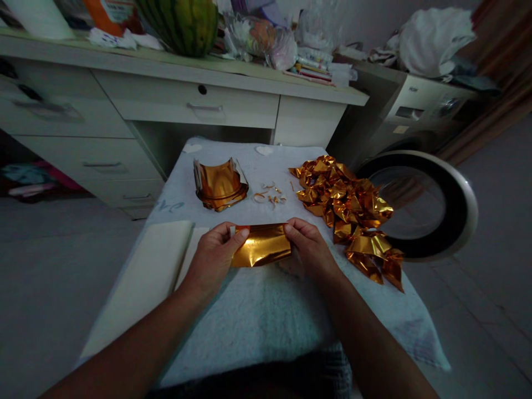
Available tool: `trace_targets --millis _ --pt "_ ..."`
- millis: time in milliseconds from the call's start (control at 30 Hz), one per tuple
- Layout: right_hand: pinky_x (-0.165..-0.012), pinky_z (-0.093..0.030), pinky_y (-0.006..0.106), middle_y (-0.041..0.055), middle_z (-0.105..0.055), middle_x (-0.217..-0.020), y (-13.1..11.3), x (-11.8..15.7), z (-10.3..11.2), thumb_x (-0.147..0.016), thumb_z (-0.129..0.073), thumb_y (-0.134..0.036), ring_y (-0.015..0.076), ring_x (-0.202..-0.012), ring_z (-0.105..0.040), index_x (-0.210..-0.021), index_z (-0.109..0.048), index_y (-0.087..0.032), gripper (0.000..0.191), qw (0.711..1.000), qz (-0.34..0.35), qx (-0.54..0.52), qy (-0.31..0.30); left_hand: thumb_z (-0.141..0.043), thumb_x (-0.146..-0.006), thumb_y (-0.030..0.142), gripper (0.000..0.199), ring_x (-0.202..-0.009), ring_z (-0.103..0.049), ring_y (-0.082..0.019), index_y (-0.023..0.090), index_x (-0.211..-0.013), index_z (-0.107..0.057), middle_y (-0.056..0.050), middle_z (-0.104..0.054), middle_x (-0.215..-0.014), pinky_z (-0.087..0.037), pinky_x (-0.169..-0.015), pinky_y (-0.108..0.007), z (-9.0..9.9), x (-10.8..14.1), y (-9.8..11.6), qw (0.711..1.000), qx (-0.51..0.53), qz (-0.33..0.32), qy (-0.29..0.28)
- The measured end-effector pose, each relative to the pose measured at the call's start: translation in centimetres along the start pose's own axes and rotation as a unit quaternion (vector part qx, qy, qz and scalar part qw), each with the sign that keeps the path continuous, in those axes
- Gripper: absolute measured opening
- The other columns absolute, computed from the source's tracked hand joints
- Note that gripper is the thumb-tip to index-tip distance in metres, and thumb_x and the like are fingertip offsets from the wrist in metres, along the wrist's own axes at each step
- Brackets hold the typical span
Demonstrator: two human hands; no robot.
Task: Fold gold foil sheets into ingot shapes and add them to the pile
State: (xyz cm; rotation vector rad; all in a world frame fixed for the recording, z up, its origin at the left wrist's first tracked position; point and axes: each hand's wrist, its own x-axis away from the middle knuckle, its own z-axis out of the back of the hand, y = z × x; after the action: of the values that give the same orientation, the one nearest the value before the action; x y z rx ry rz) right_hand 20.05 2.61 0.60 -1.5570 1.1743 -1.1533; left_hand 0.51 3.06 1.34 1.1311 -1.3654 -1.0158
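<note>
A sheet of shiny gold foil paper (264, 247) is stretched between my two hands, just above the cloth-covered table (266, 316). My left hand (218, 246) pinches its left end, thumb on top, where a bit of pale backing shows. On the other end, my right hand (305, 241) grips the upper right corner between thumb and fingers. Beyond my left hand lies a curled stack of gold foil sheets (220, 183). A heap of folded gold foil pieces (344, 199) spreads along the table's right side. Small loose ties or scraps (272, 194) lie between stack and heap.
A folded pale sheet (141, 277) covers the table's left part. Behind stands a white drawer desk (199, 94) bearing a watermelon (178, 25), plastic bags and boxes. At the right, a washing machine (390, 111) has its round door (461, 205) swung out beside the table.
</note>
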Motion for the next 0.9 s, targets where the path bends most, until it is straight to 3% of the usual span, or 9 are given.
trace_targets --millis 233,367,467,567,733,900 --pt "-0.053 -0.036 0.021 -0.0043 -0.05 -0.061 -0.2 -0.1 -0.3 -0.08 -0.067 -0.048 0.0095 -0.055 -0.045 -0.071 -0.053 -0.019 0.033 1.0 0.005 -0.006 0.019 -0.073 -0.075 0.04 0.025 -0.058 -0.057 -0.011 0.018 -0.075 -0.061 0.003 -0.06 -0.065 -0.044 -0.053 -0.022 0.0 -0.1 -0.1 1.0 0.002 0.0 -0.008" --pt "-0.053 -0.04 0.022 -0.0016 -0.06 -0.072 -0.5 0.3 -0.4 -0.078 -0.072 -0.045 0.0094 -0.056 -0.049 -0.085 -0.06 -0.02 0.028 0.999 -0.005 -0.015 -0.039 -0.071 -0.077 0.039 0.023 -0.057 -0.056 -0.01 0.018 -0.078 -0.062 0.002 -0.063 -0.067 -0.043 -0.052 -0.021 0.2 -0.2 -0.2 1.0 0.011 -0.009 0.006" --pt "-0.044 -0.036 0.02 -0.002 -0.062 -0.074 -0.4 0.4 -0.4 -0.075 -0.075 -0.043 0.0064 -0.046 -0.045 -0.096 -0.061 -0.02 0.034 0.996 -0.039 0.01 -0.075 -0.07 -0.079 0.037 0.021 -0.06 -0.058 -0.01 0.019 -0.078 -0.061 0.003 -0.064 -0.07 -0.046 -0.056 -0.021 0.2 -0.2 -0.1 0.999 0.038 -0.02 0.014" --pt "-0.036 -0.027 0.018 -0.005 -0.059 -0.066 -0.2 0.3 -0.5 -0.077 -0.074 -0.043 0.0038 -0.038 -0.039 -0.093 -0.059 -0.019 0.032 0.996 -0.055 0.026 -0.071 -0.07 -0.08 0.036 0.019 -0.062 -0.059 -0.01 0.019 -0.081 -0.061 0.004 -0.065 -0.073 -0.048 -0.06 -0.021 0.2 -0.3 -0.2 0.998 0.055 -0.026 0.012" --pt "-0.035 -0.026 0.018 -0.0049 -0.059 -0.067 -0.2 0.3 -0.9 -0.074 -0.075 -0.044 0.0031 -0.037 -0.038 -0.081 -0.053 -0.02 0.034 0.997 -0.041 0.01 -0.061 -0.072 -0.078 0.033 0.019 -0.062 -0.062 -0.011 0.02 -0.083 -0.06 0.004 -0.066 -0.073 -0.051 -0.06 -0.023 0.4 -0.8 -0.7 0.994 0.106 0.004 0.005" --pt "-0.04 -0.026 0.018 -0.0065 -0.051 -0.061 0.0 0.1 -1.1 -0.072 -0.076 -0.042 0.0052 -0.044 -0.04 -0.072 -0.049 -0.02 0.034 0.998 -0.003 0.057 -0.034 -0.075 -0.074 0.033 0.023 -0.065 -0.065 -0.014 0.019 -0.087 -0.061 0.002 -0.069 -0.075 -0.053 -0.064 -0.026 0.8 -1.0 -0.7 0.992 0.125 0.031 -0.008"
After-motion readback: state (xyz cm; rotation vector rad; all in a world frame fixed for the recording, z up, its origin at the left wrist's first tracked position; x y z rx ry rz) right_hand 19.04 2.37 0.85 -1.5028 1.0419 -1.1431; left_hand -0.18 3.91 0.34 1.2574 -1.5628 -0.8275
